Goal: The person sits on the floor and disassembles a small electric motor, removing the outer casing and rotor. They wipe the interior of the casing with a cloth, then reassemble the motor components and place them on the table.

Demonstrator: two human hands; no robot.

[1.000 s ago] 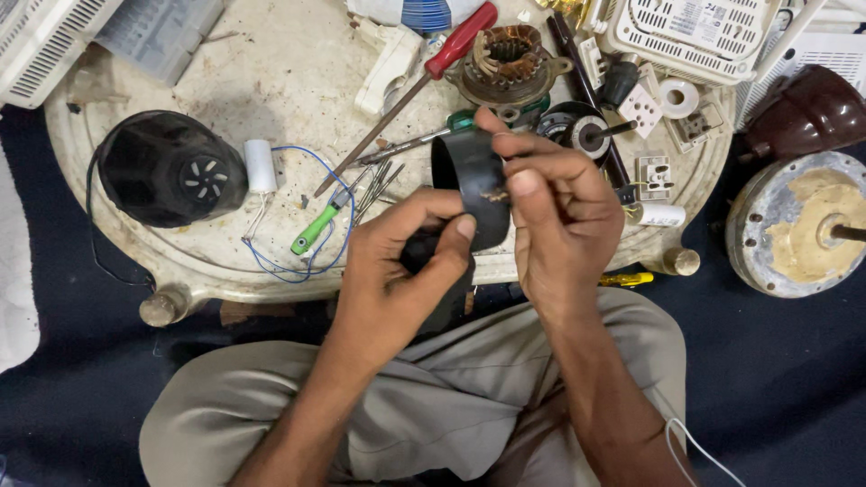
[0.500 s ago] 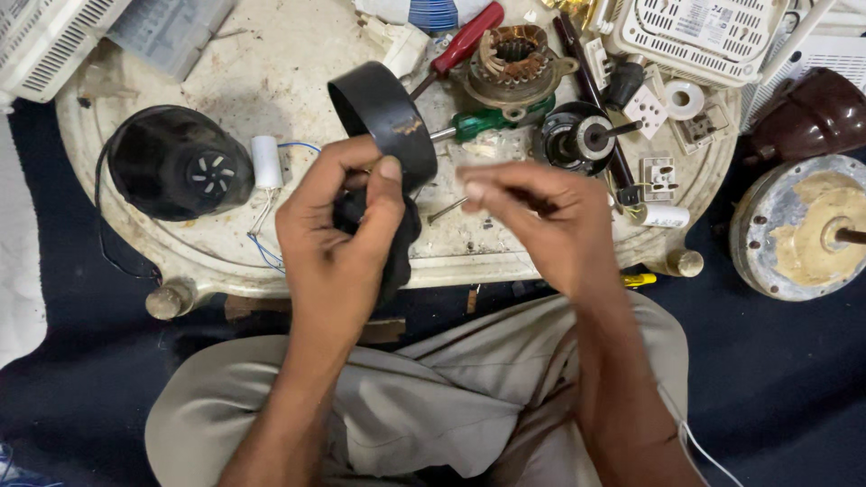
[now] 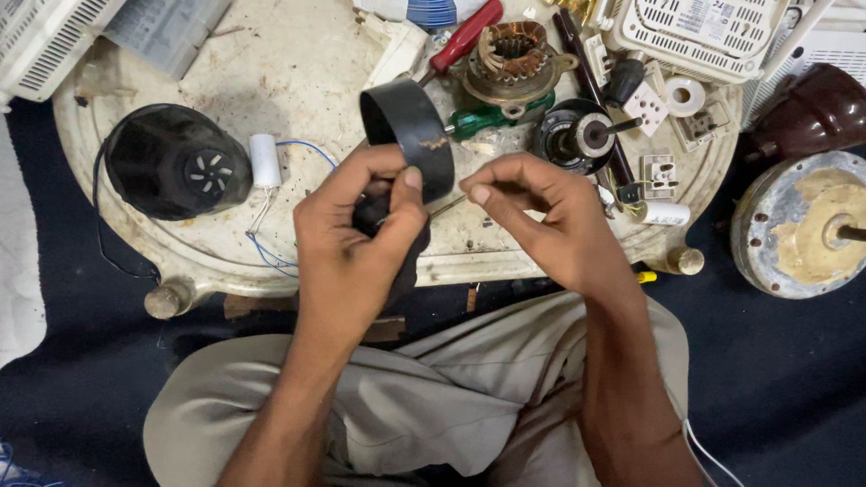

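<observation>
The left hand [image 3: 356, 239] is clamped on a black roll of tape [image 3: 410, 135], held up over the round counter [image 3: 298, 72]. The right hand [image 3: 541, 221], just beside it, has fingertips pinched together, on what I cannot tell. A green screwdriver [image 3: 487, 117] lies behind.

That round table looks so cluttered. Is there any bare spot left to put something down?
Yes: the stained cream tabletop is bare between the black domed motor cover, the small white capacitor and the left hand. The right half, around the copper-wound stator and red-handled screwdriver, is crowded.
</observation>
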